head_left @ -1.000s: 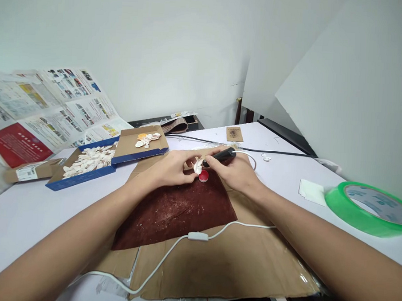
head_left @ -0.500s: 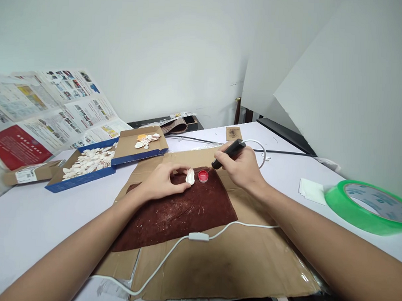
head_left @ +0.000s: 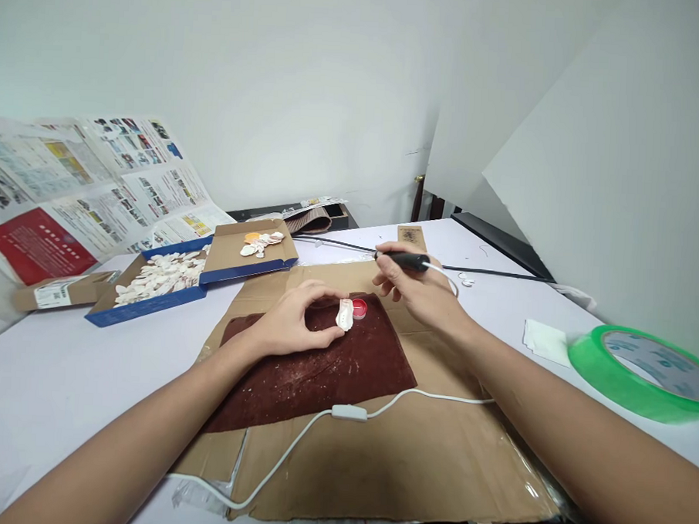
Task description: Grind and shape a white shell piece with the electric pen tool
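Observation:
Between thumb and fingertips, my left hand point(head_left: 301, 319) pinches a white, shell-like piece point(head_left: 345, 315) at its edges, raised over a dark red-brown cloth point(head_left: 315, 376). A small round tin point(head_left: 360, 308) with red contents stands on the cloth, just beyond the piece. My right hand point(head_left: 421, 292) grips a black pen-like tool point(head_left: 407, 261) with a white cord from its rear end. The tool lies nearly level, above and right of the tin and apart from the piece. Its working tip is too fine to make out.
Cardboard point(head_left: 422, 466) lies under the cloth, crossed by a white cord with an inline switch point(head_left: 349, 412). At left, a blue-edged box point(head_left: 150, 315) holds many white pieces; its lid point(head_left: 222, 250) holds several more. Green tape point(head_left: 599, 381) and folded white paper point(head_left: 546, 342) lie at right.
My right hand has turned the tool from slanting down by the tin to nearly level, away from it. My left hand has moved the white piece slightly right and tilted it up.

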The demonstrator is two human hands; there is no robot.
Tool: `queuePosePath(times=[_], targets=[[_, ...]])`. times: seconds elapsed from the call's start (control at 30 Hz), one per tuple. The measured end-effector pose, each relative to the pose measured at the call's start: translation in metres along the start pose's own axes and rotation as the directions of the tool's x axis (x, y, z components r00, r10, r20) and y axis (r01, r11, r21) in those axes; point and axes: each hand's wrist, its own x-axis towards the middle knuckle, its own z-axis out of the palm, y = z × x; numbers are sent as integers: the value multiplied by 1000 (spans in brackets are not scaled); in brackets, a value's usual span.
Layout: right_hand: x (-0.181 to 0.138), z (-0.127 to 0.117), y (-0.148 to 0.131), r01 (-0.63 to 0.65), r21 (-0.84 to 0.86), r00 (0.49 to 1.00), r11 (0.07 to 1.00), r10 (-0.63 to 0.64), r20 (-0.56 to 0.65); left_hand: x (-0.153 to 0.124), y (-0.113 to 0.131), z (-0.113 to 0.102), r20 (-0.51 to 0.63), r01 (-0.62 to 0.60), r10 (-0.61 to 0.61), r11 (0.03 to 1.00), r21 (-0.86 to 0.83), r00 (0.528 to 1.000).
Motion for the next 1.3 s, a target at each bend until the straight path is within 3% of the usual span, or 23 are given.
queuePosePath(times=[0.13, 0.33, 0.73, 1.07, 1.3], targets=[[3, 0, 6, 90, -155, 984, 984, -65, 164, -2, -3, 3, -3, -10, 10, 1000, 6, 1000], [-5, 8, 11, 35, -207, 970, 978, 16, 241, -3, -5, 5, 28, 12, -12, 1000, 17, 1000], [-8, 17, 18, -1, -242, 988, 970, 39, 150, -2, -3, 8, 45, 28, -29, 1000, 11, 999], [-8, 18, 11, -6, -301, 987, 954, 53, 149, -4, -4, 9, 29, 37, -38, 999, 23, 999], [-7, 12, 3, 49, -247, 998, 968, -54, -14, 3, -1, 3, -5, 56, -56, 997, 43, 998]])
